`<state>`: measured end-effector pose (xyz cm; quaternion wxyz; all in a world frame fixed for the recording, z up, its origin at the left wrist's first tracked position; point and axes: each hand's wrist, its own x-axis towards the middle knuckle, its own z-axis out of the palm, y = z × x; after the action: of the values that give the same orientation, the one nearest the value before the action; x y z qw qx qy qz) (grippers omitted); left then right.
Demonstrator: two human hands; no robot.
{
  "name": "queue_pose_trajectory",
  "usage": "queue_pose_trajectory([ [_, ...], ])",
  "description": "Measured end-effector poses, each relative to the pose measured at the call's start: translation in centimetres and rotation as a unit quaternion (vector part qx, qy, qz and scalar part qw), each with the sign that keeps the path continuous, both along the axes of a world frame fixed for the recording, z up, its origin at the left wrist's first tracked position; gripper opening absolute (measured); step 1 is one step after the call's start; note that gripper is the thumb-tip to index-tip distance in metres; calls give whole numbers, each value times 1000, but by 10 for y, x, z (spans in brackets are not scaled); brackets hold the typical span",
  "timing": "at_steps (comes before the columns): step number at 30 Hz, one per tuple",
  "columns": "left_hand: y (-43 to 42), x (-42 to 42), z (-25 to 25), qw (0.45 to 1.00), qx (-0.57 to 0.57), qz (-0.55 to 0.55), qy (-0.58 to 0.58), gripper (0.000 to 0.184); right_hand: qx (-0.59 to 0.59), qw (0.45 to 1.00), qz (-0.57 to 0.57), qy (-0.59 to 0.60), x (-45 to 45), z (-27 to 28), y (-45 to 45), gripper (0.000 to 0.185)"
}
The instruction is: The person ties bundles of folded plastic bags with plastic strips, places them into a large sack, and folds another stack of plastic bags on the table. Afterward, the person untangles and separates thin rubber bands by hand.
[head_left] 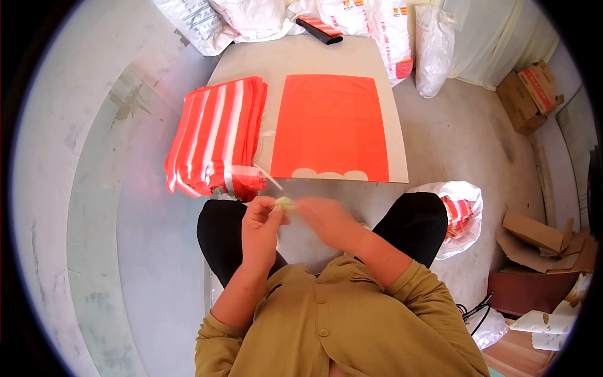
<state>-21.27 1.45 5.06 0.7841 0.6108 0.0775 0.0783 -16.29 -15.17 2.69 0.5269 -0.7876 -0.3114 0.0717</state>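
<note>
My left hand (262, 221) is closed, with thumb and fingers pinching a small pale yellow-green crumpled thing (284, 203) whose kind I cannot make out. Close by on the right, my right hand (330, 221) is smeared by motion, its fingertips near that same small thing. Both hands are above my lap, just off the near edge of the table. A thick stack of red-and-white striped plastic bags (217, 135) overhangs the table's left side. To its right, a red plastic sheet (330, 125) lies flat, with a scalloped cut-out along its near edge.
The beige tabletop (251, 60) has a small striped roll with a black end (319, 29) at its far edge. White sacks (389, 38) line the back. By my right knee stands a white bag (475, 207) holding striped material. Cardboard boxes (534, 235) are at right.
</note>
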Motion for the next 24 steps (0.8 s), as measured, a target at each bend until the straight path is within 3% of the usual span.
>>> queue_pose_trajectory([
  [7,11,-1,-9,997,67,-36,-18,2,40,998,-3,37,7,-2,-8,20],
  [10,11,0,-7,996,71,-39,-24,2,-42,986,-9,-159,-1,-12,-4,14],
  [13,17,5,-8,984,180,-8,11,5,-114,956,22,-269,-16,4,5,8],
  [16,23,9,-2,854,500,-55,-133,6,-133,922,33,-362,-15,27,5,9],
  [20,31,-2,4,868,446,-200,-83,8,-31,948,38,-314,11,40,-3,11],
  [23,32,-8,6,967,89,-238,-3,3,41,988,21,-145,20,30,-5,14],
  [24,30,-9,7,969,74,-236,-6,4,43,997,5,-65,18,27,-4,16],
])
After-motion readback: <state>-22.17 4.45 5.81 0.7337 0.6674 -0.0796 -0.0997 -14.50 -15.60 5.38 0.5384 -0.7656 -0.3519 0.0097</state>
